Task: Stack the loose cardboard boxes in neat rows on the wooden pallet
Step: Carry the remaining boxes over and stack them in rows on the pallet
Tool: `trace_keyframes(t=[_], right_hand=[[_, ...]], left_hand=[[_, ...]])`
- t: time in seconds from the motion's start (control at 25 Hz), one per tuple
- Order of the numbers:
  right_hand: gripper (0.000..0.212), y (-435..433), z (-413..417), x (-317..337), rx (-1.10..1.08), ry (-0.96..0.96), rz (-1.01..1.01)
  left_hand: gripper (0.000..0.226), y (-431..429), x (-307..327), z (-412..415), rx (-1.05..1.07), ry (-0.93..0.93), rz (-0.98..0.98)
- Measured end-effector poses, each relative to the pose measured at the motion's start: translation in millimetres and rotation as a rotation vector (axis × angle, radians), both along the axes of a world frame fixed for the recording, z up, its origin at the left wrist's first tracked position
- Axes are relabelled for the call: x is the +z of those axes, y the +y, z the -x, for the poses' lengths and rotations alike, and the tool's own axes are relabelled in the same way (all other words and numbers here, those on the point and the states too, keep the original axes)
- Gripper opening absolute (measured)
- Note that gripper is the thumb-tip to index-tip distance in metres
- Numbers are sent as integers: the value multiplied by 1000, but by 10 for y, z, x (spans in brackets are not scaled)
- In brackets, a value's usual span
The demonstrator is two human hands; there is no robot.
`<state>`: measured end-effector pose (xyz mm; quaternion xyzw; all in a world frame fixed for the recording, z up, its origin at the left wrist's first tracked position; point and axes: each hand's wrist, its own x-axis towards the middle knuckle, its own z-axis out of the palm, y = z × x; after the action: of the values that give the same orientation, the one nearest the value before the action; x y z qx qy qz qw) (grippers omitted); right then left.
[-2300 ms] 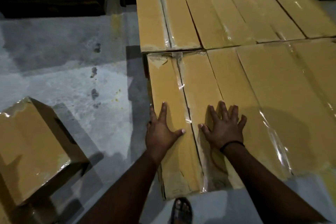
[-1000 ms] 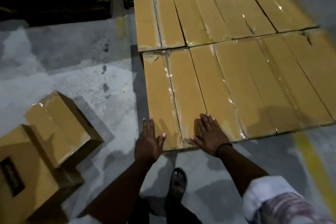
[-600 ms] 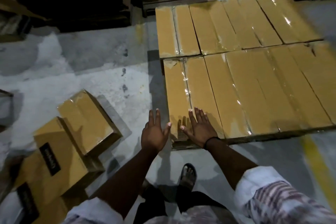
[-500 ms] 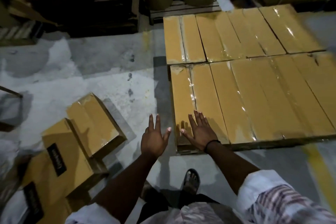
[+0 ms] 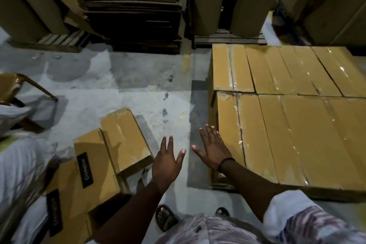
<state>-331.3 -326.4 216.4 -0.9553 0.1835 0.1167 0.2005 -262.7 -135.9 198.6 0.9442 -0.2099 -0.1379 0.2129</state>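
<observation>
A pick-up from the loose boxes [image 5: 93,166] is judged to be the step in hand. They lie in a tilted heap on the floor [image 5: 118,85] left of the wooden pallet [image 5: 220,183]. The topmost one should be gripped by both long sides, carried level, and set square on the pallet's near-left corner, edges flush with the stacked boxes [image 5: 287,125] beneath.

The left hand [image 5: 167,162] is held over the floor just left of the pallet, fingers straight and spread, nothing held. The right hand [image 5: 213,148] is spread likewise at the pallet's near-left corner; contact with the box there cannot be confirmed.

The boxes are long, narrow and tan, sealed with glossy tape [image 5: 238,121]. Dark labels [image 5: 84,168] are carried on the loose ones.
</observation>
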Motion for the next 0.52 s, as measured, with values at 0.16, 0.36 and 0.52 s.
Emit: trace_keyframes(t=[0.16,0.36,0.52], right_hand=[[89,401,-412,-20,104,-30,8],[87,767,-846,0,159,-67,27],[87,1036,-1077,-51,178,-64,20]], left_hand=[[77,332,20,-266,72,9,44],[76,714,63,-583,128,-17,46],[79,1116,58,-730,206,10,65]])
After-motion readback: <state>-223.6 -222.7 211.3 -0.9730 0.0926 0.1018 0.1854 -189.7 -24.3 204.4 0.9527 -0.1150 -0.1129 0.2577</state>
